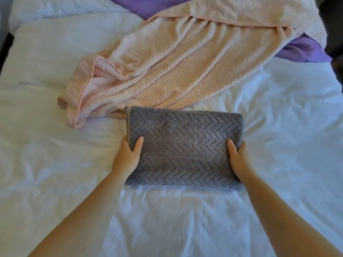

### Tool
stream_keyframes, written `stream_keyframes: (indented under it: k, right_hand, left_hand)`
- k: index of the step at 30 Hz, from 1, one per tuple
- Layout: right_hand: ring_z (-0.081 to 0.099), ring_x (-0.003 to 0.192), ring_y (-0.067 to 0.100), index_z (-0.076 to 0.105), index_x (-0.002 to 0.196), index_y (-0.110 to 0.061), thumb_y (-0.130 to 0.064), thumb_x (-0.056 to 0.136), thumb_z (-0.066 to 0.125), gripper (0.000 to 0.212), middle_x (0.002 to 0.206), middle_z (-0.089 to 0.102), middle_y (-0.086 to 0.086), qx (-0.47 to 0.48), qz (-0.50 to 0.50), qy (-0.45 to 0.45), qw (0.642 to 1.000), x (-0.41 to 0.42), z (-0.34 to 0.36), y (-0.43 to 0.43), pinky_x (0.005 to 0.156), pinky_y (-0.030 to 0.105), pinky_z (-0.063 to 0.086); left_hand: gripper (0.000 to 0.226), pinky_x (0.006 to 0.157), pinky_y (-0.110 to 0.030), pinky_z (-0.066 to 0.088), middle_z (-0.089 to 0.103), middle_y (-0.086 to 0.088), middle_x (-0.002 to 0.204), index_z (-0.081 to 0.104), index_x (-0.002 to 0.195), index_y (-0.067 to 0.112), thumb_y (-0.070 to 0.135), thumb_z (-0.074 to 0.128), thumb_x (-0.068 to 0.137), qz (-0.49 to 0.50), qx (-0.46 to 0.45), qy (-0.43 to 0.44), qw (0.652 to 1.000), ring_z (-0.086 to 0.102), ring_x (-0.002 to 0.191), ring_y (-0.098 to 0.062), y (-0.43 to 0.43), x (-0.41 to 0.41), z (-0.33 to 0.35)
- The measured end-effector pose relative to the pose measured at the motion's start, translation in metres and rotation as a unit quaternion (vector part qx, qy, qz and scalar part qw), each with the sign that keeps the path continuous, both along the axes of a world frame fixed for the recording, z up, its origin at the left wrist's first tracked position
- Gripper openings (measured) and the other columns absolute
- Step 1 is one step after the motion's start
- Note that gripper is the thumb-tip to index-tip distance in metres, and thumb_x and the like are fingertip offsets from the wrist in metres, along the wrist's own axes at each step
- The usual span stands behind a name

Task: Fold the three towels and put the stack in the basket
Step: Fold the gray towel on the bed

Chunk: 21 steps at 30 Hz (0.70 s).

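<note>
A grey towel [183, 145] with a herringbone weave lies folded into a thick rectangle on the white bed. My left hand [128, 156] grips its left edge, thumb on top and fingers tucked under. My right hand [238, 158] grips the right edge the same way. Behind it a pink towel [176, 67] lies unfolded and rumpled, stretching from the bed's middle left to the far right. A purple towel [300, 51] is mostly buried under the pink one, showing at the far right and at the top. No basket is in view.
The white bed sheet [55, 145] is wrinkled and spreads wide on both sides and in front of the grey towel. Dark gaps mark the bed's left edge [5, 45] and right edge [334, 34].
</note>
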State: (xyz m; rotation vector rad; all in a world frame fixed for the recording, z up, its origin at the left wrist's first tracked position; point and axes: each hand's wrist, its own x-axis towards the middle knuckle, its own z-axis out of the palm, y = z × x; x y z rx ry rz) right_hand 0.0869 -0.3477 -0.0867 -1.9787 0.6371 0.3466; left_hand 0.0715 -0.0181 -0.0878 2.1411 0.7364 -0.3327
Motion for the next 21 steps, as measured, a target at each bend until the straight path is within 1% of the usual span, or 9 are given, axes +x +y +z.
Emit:
stream_keyframes:
  k: [2, 4, 6, 8, 12, 14, 17, 19, 21]
  right_hand:
    - [0.050, 0.105, 0.023, 0.034, 0.136, -0.014, -0.047, 0.095, 0.044, 0.053, 0.128, 0.050, 0.010, 0.019, -0.004, 0.004, 1.000, -0.002, 0.009, -0.002, 0.086, 0.033, 0.040]
    - [0.048, 0.098, 0.020, 0.036, 0.134, -0.013, -0.045, 0.096, 0.044, 0.050, 0.127, 0.051, 0.011, 0.010, 0.000, -0.006, 1.000, -0.007, 0.020, -0.004, 0.083, 0.032, 0.039]
    - [0.047, 0.097, 0.019, 0.037, 0.134, -0.013, -0.045, 0.096, 0.042, 0.050, 0.126, 0.051, 0.011, -0.012, -0.002, -0.025, 1.000, -0.019, 0.033, -0.007, 0.082, 0.032, 0.039]
    - [0.048, 0.097, 0.019, 0.038, 0.133, -0.014, -0.048, 0.096, 0.041, 0.050, 0.125, 0.053, 0.010, -0.029, -0.022, -0.034, 0.999, -0.037, 0.048, -0.014, 0.081, 0.033, 0.040]
    - [0.051, 0.101, 0.022, 0.038, 0.133, -0.016, -0.051, 0.095, 0.039, 0.052, 0.122, 0.052, 0.005, -0.045, -0.095, -0.040, 0.994, -0.086, 0.075, -0.048, 0.083, 0.036, 0.042]
    - [0.050, 0.098, 0.020, 0.039, 0.132, -0.017, -0.051, 0.095, 0.039, 0.050, 0.115, 0.051, 0.001, -0.055, -0.143, -0.047, 0.987, -0.115, 0.089, -0.074, 0.081, 0.035, 0.041]
    - [0.050, 0.096, 0.019, 0.043, 0.122, -0.019, -0.048, 0.096, 0.042, 0.040, 0.107, 0.052, -0.003, -0.059, -0.223, -0.067, 0.971, -0.167, 0.106, -0.120, 0.078, 0.033, 0.039]
    - [0.050, 0.097, 0.020, 0.042, 0.124, -0.018, -0.048, 0.095, 0.042, 0.042, 0.111, 0.051, -0.001, -0.052, -0.265, -0.061, 0.961, -0.201, 0.113, -0.148, 0.083, 0.037, 0.043]
    - [0.051, 0.098, 0.021, 0.041, 0.126, -0.016, -0.049, 0.095, 0.042, 0.045, 0.113, 0.051, 0.000, -0.044, -0.311, -0.048, 0.948, -0.232, 0.114, -0.171, 0.089, 0.042, 0.046]
  left_hand:
    - [0.059, 0.085, -0.038, 0.047, 0.060, -0.002, 0.109, 0.048, 0.125, 0.014, 0.062, 0.044, 0.089, 0.007, -0.032, 0.005, 0.999, 0.057, 0.107, -0.029, 0.002, -0.003, 0.005]
    - [0.048, 0.075, -0.033, 0.043, 0.057, 0.007, 0.092, 0.051, 0.112, 0.016, 0.059, 0.044, 0.090, 0.002, -0.014, -0.024, 1.000, 0.058, 0.095, -0.025, 0.002, -0.004, 0.016]
    - [0.039, 0.073, -0.035, 0.044, 0.055, 0.008, 0.085, 0.048, 0.102, 0.019, 0.056, 0.045, 0.092, -0.008, 0.012, -0.058, 0.998, 0.057, 0.089, -0.025, -0.003, -0.005, 0.031]
    - [0.038, 0.077, -0.039, 0.047, 0.058, 0.001, 0.090, 0.048, 0.100, 0.018, 0.055, 0.045, 0.092, -0.027, 0.023, -0.082, 0.996, 0.057, 0.089, -0.026, -0.013, -0.006, 0.049]
    - [0.045, 0.083, -0.045, 0.050, 0.059, -0.003, 0.102, 0.050, 0.111, 0.015, 0.055, 0.043, 0.093, -0.100, 0.014, -0.114, 0.988, 0.058, 0.094, -0.027, -0.052, -0.009, 0.080]
    - [0.043, 0.082, -0.045, 0.051, 0.059, -0.003, 0.102, 0.049, 0.108, 0.017, 0.056, 0.042, 0.093, -0.145, 0.004, -0.119, 0.982, 0.058, 0.093, -0.028, -0.085, -0.010, 0.089]
    - [0.041, 0.077, -0.041, 0.048, 0.060, -0.005, 0.099, 0.048, 0.101, 0.018, 0.057, 0.042, 0.092, -0.222, 0.002, -0.127, 0.967, 0.057, 0.090, -0.028, -0.146, -0.012, 0.096]
    - [0.039, 0.072, -0.037, 0.043, 0.058, -0.002, 0.095, 0.047, 0.099, 0.021, 0.059, 0.041, 0.092, -0.270, 0.003, -0.142, 0.952, 0.055, 0.087, -0.025, -0.188, -0.014, 0.101]
    - [0.040, 0.070, -0.034, 0.040, 0.056, 0.003, 0.096, 0.047, 0.103, 0.023, 0.061, 0.040, 0.091, -0.317, 0.005, -0.147, 0.937, 0.052, 0.086, -0.021, -0.232, -0.015, 0.103]
